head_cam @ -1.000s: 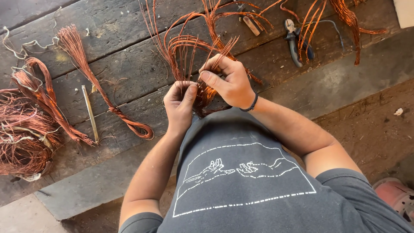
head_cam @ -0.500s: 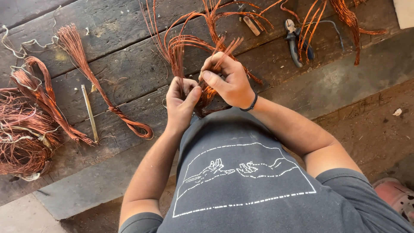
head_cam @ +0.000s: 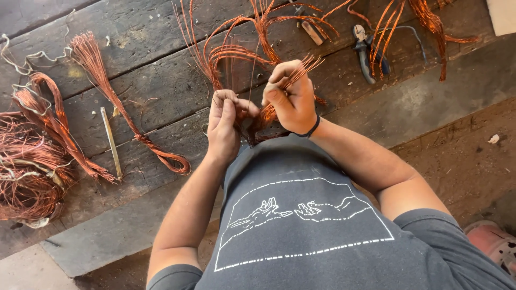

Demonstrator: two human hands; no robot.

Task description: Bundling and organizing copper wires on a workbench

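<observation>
Both hands work a bundle of bare copper wire strands [head_cam: 231, 53] over a dark wooden bench [head_cam: 145, 70]. My left hand [head_cam: 223, 126] grips the lower end of the bundle close to my grey shirt. My right hand [head_cam: 290, 99] pinches a few strands that stick out past its fingers to the upper right. The long ends of the strands fan up and away across the bench.
A twisted copper strand bundle [head_cam: 115, 104] lies to the left, with a thin metal rod [head_cam: 111, 140] beside it. A tangled copper heap [head_cam: 27, 172] sits at the far left. Pliers [head_cam: 365, 53] and more copper strands [head_cam: 424, 21] lie at the upper right.
My right hand has lifted slightly and pulled a few strands up and to the right. My left hand has kept its grip on the bundle's lower end.
</observation>
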